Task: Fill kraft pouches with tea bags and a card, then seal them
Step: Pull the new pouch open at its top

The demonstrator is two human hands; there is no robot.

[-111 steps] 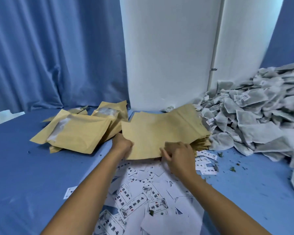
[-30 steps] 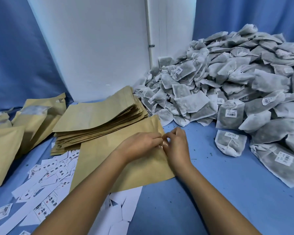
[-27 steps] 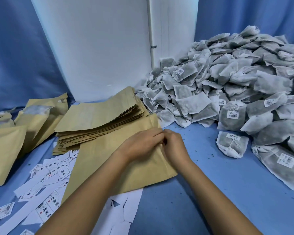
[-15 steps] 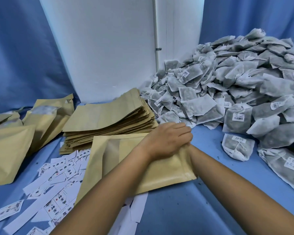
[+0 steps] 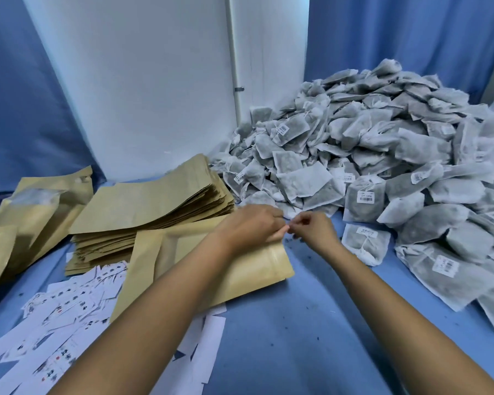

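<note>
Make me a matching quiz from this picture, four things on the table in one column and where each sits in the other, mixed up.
1. heap of grey mesh tea bags
2. scattered white printed cards
3. stack of flat brown kraft pouches
4. single kraft pouch under the hands

A. near left
B. centre
C. behind the single pouch
D. right side

Pairs: 1-D, 2-A, 3-C, 4-B

Blue-covered table [image 5: 311,323]: tea bag heap [image 5: 382,155], kraft pouch stack [image 5: 154,206], filled pouches [image 5: 32,218], probably printed cards [image 5: 69,317].
</note>
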